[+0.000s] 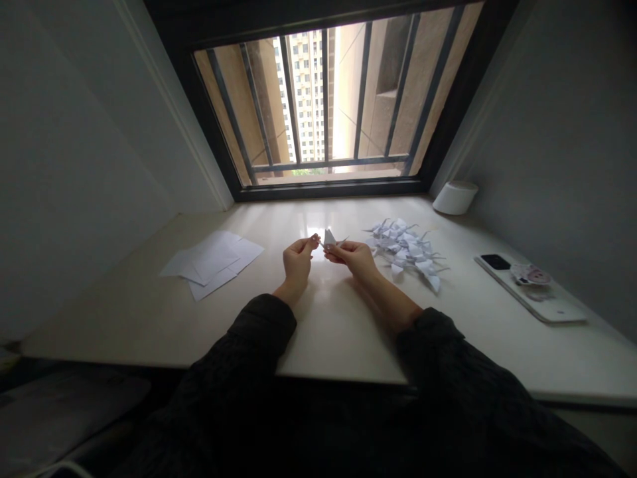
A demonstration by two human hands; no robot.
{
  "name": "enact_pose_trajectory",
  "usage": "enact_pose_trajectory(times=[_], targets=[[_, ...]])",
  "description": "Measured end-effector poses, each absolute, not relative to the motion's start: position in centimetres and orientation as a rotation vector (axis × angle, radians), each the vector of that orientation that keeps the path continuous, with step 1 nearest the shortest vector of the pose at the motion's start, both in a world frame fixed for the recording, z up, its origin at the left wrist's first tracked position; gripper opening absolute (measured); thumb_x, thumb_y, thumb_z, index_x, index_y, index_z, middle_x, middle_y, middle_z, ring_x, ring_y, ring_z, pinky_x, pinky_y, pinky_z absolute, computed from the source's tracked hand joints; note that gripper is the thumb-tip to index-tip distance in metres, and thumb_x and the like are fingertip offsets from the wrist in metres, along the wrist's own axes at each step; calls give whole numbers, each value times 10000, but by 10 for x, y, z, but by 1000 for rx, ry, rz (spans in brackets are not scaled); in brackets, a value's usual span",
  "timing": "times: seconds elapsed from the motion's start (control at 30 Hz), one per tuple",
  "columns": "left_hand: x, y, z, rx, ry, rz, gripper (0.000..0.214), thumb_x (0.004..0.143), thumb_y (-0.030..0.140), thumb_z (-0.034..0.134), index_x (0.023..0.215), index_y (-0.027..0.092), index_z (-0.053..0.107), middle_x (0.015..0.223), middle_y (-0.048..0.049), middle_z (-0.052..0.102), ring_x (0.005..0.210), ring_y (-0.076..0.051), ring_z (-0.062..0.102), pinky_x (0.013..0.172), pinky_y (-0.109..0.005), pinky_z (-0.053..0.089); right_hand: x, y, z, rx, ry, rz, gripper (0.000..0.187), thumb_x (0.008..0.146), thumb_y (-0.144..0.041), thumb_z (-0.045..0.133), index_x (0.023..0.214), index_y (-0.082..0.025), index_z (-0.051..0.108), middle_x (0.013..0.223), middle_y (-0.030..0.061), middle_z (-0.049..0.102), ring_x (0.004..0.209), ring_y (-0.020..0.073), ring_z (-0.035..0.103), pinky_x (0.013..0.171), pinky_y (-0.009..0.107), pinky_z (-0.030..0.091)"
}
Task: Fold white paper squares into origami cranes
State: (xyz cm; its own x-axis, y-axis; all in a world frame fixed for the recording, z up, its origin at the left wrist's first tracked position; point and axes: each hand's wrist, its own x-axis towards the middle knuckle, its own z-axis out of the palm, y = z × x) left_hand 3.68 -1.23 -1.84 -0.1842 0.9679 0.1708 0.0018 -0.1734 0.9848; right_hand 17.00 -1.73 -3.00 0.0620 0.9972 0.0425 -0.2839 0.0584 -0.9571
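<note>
Folded white paper figure (329,238) pinched between the left hand (297,259) and right hand (354,259), raised above a pale tabletop (149,312).

Both hands are closed to a fingertip pinch on the figure, one at each side, the wrists apart and the narrow paper points left free. This light hold, clear of the surface, appears well suited to keeping the creases visible and unsquashed. A heap of folded paper cranes (405,249) lies just beyond the right hand; loose white paper sheets (212,263) lie to the left; a white-cased phone (527,285) lies farther right.
</note>
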Motion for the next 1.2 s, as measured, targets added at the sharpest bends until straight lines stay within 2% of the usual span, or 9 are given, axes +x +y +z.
enact_pose_trajectory(times=[0.17, 0.37, 0.57, 0.73, 1.2], targets=[[36, -12, -19, 1255, 1202, 1472, 378, 708, 502, 657, 889, 179, 730, 839, -71, 716, 847, -191, 638, 645, -262, 451, 171, -19, -29, -970, -972, 1253, 341, 503, -456, 839, 593, -159, 697, 721, 67, 716, 651, 174, 682, 733, 318, 584], [36, -10, -21, 1350, 1106, 1413, 312, 676, 425, 703, 888, 200, 741, 963, -74, 722, 874, -197, 640, 725, -301, 472, 173, -20, -28, -981, -967, 1229, 369, 469, -494, 841, 556, -174, 678, 617, 47, 690, 646, 201, 678, 752, 369, 582], [35, -9, -23, 1338, 1161, 1441, 272, 668, 396, 709, 850, 198, 748, 872, -61, 731, 835, -193, 648, 733, -311, 477, 174, -20, -28, -970, -1009, 1260, 358, 456, -466, 847, 587, -169, 697, 681, 56, 714, 702, 211, 689, 772, 359, 568], [33, -8, -23, 1323, 1185, 1431, 262, 665, 390, 708, 837, 196, 749, 817, -52, 727, 789, -181, 643, 706, -299, 475, 176, -21, -29, -963, -1073, 1271, 314, 514, -410, 836, 694, -175, 731, 719, 53, 728, 706, 179, 687, 773, 330, 554], [34, -9, -22, 1224, 1213, 1429, 359, 623, 474, 734, 826, 179, 745, 772, -60, 709, 765, -176, 625, 624, -264, 442, 173, -20, -27, -934, -988, 1274, 291, 514, -388, 844, 689, -180, 741, 678, 44, 718, 670, 174, 680, 807, 354, 553]])
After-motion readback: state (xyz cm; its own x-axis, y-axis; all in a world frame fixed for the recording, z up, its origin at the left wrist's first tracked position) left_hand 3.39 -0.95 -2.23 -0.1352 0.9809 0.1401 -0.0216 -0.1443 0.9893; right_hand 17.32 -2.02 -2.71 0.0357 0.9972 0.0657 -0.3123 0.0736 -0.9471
